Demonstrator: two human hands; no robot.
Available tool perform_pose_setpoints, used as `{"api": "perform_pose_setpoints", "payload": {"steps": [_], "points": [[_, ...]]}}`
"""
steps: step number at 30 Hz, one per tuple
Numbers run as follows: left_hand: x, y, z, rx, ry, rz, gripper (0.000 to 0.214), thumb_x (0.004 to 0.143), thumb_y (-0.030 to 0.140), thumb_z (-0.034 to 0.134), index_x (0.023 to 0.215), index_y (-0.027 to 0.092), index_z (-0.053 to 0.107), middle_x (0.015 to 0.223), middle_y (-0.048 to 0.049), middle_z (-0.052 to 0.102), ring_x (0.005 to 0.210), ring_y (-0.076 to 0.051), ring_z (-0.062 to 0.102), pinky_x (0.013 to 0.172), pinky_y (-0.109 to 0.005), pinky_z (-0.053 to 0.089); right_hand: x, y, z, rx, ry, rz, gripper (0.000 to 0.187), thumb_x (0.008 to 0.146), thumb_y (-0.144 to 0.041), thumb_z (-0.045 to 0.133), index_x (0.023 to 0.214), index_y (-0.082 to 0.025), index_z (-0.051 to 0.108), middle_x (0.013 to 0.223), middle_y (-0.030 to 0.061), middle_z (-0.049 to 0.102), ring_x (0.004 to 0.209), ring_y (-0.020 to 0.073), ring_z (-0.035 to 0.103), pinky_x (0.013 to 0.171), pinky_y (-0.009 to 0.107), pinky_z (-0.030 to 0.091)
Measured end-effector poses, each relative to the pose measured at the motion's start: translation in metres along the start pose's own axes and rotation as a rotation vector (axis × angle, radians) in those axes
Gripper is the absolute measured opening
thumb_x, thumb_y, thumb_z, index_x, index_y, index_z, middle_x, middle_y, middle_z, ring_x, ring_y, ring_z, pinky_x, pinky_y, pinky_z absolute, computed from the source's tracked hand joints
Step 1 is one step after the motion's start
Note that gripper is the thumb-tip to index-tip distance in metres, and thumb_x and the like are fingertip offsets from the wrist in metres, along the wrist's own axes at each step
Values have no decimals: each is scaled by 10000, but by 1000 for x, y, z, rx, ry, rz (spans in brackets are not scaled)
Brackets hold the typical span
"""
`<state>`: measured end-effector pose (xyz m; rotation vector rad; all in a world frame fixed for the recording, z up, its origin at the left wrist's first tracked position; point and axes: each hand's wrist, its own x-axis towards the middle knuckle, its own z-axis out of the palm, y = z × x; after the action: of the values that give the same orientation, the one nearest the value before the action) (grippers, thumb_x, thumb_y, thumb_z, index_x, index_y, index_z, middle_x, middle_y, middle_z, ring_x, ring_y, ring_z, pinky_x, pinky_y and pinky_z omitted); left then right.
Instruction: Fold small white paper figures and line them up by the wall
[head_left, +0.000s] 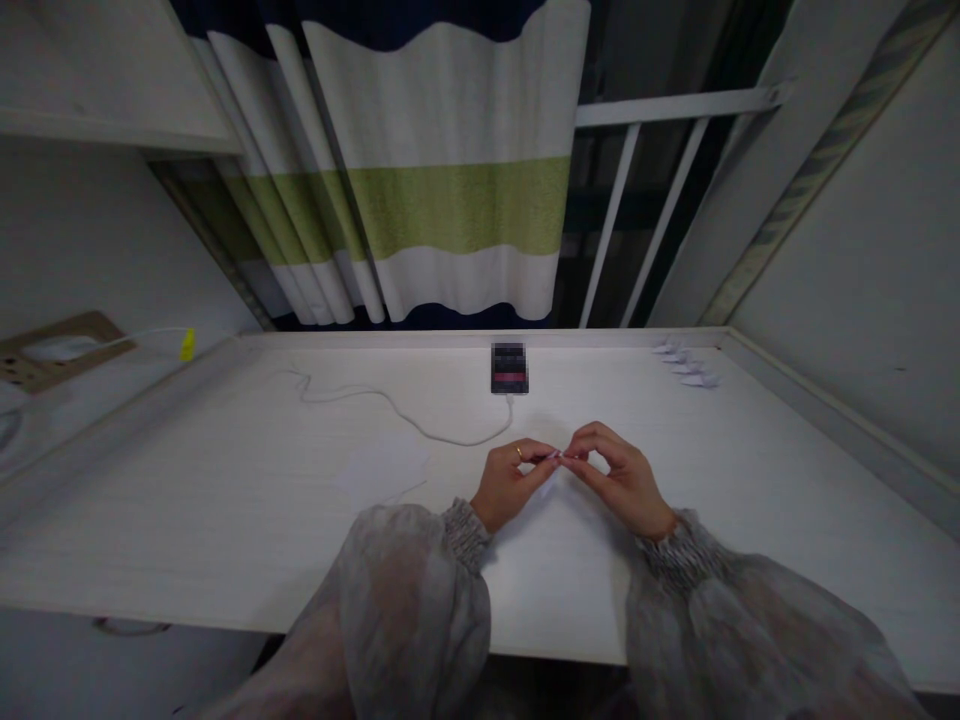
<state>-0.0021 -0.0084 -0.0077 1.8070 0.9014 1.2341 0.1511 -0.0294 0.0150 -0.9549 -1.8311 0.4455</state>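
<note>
Above the white desk, my left hand (508, 484) and my right hand (621, 482) meet fingertip to fingertip. Each pinches a small piece of white folded paper (556, 456) between thumb and forefinger. Fingers cover most of the paper, so its shape cannot be made out. A ring sits on a finger of the left hand. To the left of that hand, a flat white paper sheet (386, 466) lies on the desk. Several small pointed folded paper pieces (684, 366) stand in a row at the back right.
Beyond my hands a phone (510, 370) lies near the desk's back edge. From it a white charging cable (442, 438) curves left across the desktop. A wall socket (64, 350) with a plug is at far left. Behind the desk hangs a striped curtain (457, 210).
</note>
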Motion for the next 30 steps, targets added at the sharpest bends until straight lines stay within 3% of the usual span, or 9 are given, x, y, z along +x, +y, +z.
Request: {"api": "perform_pose_setpoints", "payload": {"steps": [17, 23, 26, 30], "points": [[2, 2, -1, 88, -38, 94, 168, 730, 264, 545, 737, 136, 653, 718, -58, 652, 668, -123, 582, 659, -232, 457, -2, 3, 1, -47, -59, 19, 64, 806, -217, 473, 782, -184, 522, 732, 26, 490, 670, 135, 480, 604, 274, 417], [2, 3, 2, 18, -38, -66, 150, 681, 256, 588, 734, 135, 659, 723, -47, 662, 667, -127, 589, 674, -238, 469, -2, 3, -1, -84, -32, -43, 97, 806, -187, 463, 733, -186, 528, 702, 24, 488, 672, 142, 484, 609, 284, 409], [2, 0, 4, -54, -45, -174, 179, 655, 278, 615, 741, 126, 657, 725, -48, 664, 668, -134, 595, 670, -243, 476, -3, 5, 0, -99, -23, -24, 84, 802, -170, 461, 726, -180, 496, 697, 21, 476, 659, 138, 466, 603, 281, 398], [2, -3, 5, -87, -98, -210, 193, 649, 285, 623, 760, 131, 654, 736, -41, 667, 688, -137, 598, 679, -245, 472, -3, 10, 2, -88, -14, 24, 99, 803, -176, 452, 704, -180, 458, 680, 12, 457, 638, 131, 446, 589, 272, 384]]}}
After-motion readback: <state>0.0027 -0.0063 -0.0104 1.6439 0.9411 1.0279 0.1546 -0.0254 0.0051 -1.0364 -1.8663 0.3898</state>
